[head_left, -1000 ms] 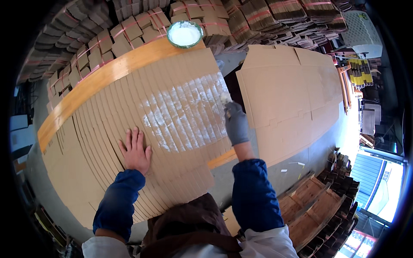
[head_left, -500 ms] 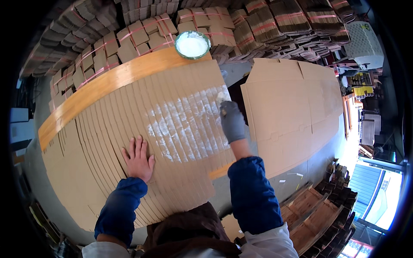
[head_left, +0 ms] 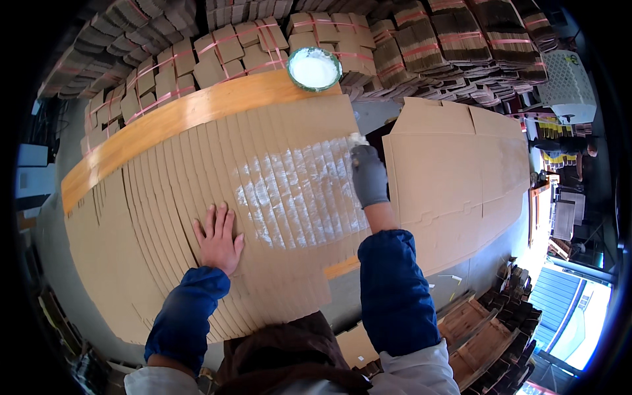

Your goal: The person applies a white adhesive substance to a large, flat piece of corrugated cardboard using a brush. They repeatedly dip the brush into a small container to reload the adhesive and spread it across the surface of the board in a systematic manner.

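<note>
My bare left hand lies flat, fingers spread, on a fanned row of overlapping brown cardboard sheets. In a dark grey glove, my right hand is closed around a brush; only its white-coated tip shows past the fingers. It is at the right edge of the fanned sheets. Between my hands, streaks of white paste cover the strips of the sheets. A green-rimmed bowl of white paste stands at the far end of a wooden board under the cardboard.
A stack of flat cardboard stands to the right, across a narrow gap. Bundles tied with pink straps line the far side. Wooden pallets lie at the lower right. Another person is at the far right.
My right hand has moved slightly along the right edge of the sheets, and the white streaks there look fuller. My left hand stays in place. The view has shifted a little; another person now shows.
</note>
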The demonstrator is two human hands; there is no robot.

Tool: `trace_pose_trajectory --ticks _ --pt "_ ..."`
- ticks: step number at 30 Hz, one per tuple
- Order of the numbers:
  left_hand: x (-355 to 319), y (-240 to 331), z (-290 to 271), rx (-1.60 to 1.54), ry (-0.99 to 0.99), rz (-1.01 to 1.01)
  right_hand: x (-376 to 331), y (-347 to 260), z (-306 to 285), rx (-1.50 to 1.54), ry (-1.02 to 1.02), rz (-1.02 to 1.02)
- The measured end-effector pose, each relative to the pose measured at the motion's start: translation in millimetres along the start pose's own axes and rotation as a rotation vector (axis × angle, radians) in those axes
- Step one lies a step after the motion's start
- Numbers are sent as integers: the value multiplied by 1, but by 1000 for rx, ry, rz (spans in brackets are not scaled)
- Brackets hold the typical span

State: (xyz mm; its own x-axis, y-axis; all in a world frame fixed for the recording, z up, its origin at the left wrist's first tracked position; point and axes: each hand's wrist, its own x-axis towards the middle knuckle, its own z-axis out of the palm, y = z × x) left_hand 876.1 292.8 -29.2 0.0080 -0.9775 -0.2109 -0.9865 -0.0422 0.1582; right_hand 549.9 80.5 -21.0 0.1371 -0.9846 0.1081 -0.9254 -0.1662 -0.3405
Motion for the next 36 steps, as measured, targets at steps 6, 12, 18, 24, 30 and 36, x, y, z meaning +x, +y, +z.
trace_pose_trajectory --ticks 6,12,18,24,30,36 --pt "-4 -1 -1 11 -8 -6 -79 -66 0 240 115 -154" --pt "-1 2 -5 -14 -8 11 -58 -28 1 80 24 -24" --pt "-1 0 1 1 19 9 -78 -93 14 206 -17 -121" --pt "0 -1 -3 19 6 -2 -30 -61 1 109 71 -28" --pt "-2 -1 1 7 -9 -5 -48 -139 14 104 -34 -243" --pt "0 -2 -1 20 -11 -7 -42 -149 13 36 -117 -227"
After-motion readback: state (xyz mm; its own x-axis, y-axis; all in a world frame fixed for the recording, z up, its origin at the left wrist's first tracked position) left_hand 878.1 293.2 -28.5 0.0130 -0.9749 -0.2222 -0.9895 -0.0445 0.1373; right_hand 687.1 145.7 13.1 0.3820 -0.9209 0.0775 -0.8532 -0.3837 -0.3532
